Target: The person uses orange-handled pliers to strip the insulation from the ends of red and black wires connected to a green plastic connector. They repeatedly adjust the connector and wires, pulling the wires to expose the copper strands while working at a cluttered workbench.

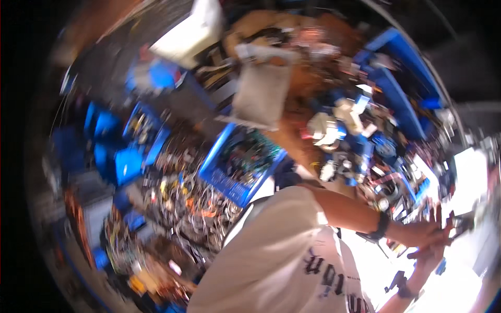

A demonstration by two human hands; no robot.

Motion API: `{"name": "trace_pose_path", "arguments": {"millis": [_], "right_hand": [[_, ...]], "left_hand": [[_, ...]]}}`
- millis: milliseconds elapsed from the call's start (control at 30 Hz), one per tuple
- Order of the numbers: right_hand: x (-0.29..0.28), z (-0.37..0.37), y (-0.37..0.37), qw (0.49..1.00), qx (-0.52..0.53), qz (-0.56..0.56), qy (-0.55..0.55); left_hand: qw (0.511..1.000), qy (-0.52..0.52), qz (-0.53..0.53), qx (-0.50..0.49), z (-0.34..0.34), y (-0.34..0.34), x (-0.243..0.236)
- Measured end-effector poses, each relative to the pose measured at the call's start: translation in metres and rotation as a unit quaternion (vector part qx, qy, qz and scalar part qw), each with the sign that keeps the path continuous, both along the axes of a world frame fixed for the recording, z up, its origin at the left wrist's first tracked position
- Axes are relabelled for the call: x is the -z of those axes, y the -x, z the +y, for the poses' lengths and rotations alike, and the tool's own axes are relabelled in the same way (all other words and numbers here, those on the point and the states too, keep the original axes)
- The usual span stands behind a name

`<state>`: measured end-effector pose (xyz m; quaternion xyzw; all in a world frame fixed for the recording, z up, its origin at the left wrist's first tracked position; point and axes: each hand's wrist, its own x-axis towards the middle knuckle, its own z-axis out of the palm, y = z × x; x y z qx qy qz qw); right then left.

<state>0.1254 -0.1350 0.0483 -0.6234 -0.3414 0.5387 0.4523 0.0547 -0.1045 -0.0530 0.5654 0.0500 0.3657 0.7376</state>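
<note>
My left hand point(416, 233) reaches in from the middle, a dark band point(382, 226) round its wrist. My right hand point(429, 257) comes up from the lower edge with a dark band point(403, 286) at its wrist. The two hands overlap or touch at the right side of the view. Through the blur, fingers of both look stretched out and apart, and I make out nothing held. Just past the fingertips is a small dark object point(462, 223) of unclear kind; whether a finger touches it, I cannot tell.
A blue crate point(237, 192) holds green circuit-board-like pieces. Tangled cables point(203, 206) spread beside it. Several blue bins point(128, 164) stand left, a large blue crate point(399, 96) at far right. A grey flat-topped seat or box point(261, 94) stands beyond. Glare whitens the lower right.
</note>
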Motion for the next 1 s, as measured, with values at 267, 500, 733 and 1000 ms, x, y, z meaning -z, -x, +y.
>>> {"name": "trace_pose_path", "arguments": {"millis": [267,500,733,1000], "right_hand": [[-0.009,-0.078,-0.064,0.986,0.069,0.115,-0.103],[0.010,-0.164,-0.148,0.950,0.236,0.146,-0.146],[0.046,-0.274,-0.242,0.900,0.375,0.141,-0.171],[0.085,-0.333,-0.286,0.871,0.447,0.141,-0.151]], "left_hand": [[0.988,0.088,0.039,0.124,-0.017,-0.025,-0.013],[0.937,0.051,0.278,0.204,0.004,-0.079,0.073],[0.859,-0.053,0.508,-0.036,0.074,-0.091,0.255],[0.731,-0.127,0.646,-0.178,0.103,-0.150,0.313]]}}
